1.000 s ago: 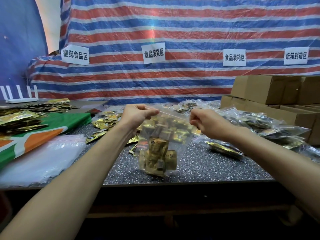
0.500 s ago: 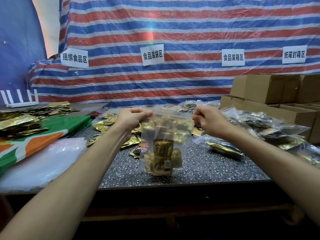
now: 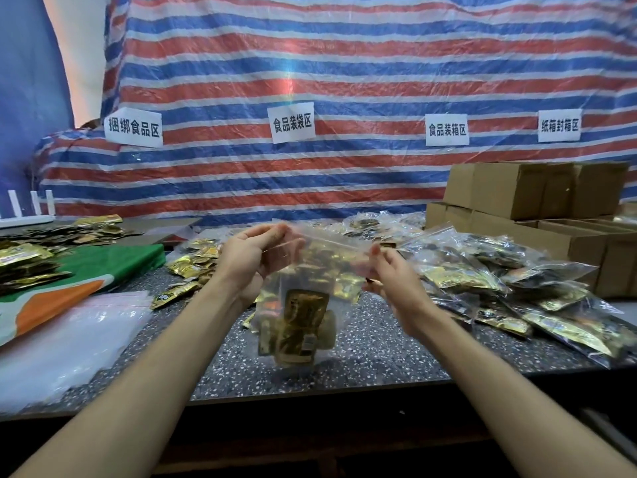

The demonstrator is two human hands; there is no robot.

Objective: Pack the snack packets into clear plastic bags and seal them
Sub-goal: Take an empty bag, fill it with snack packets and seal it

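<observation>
Head view.

- Clear zip bag (image 3: 339, 270) held up in the air over the near-middle of the table (image 3: 372, 343), hanging free, not resting on it.
- Left hand (image 3: 253, 258) pinches the bag's top left corner, thumb and fingers curled on the seal strip.
- Right hand (image 3: 393, 276) pinches the top right corner. Blur softens the fingers, but the strip runs taut between the two hands.
- Judgement: the mouth is stretched flat so the zip ribs line up for pressing shut. Sealing looks like the step in hand; whether the strip is closed yet cannot be told.
- Gold snack packets (image 3: 300, 326) are slumped at the bottom of the bag. They are flat foil sachets, glossy and creased, and their weight pulls the thin film straight.
- Loose packets (image 3: 193, 262) lie scattered on the far left of the table, within easy reach of the left hand.
- Stack of empty bags (image 3: 69, 336) at near left: limp, milky, with a pink edge.
- Filled bags (image 3: 499, 281) are heaped on the right, crinkled and shiny, beside the cardboard boxes (image 3: 510, 191). Probably staged for boxing.
- Table top is speckled grey stone, hard and matte.
- Green-and-orange sheet (image 3: 103, 267) covers its left end.
- Behind: striped tarpaulin (image 3: 344, 81), a woven plastic backdrop with white paper labels (image 3: 292, 122) stuck on.
</observation>
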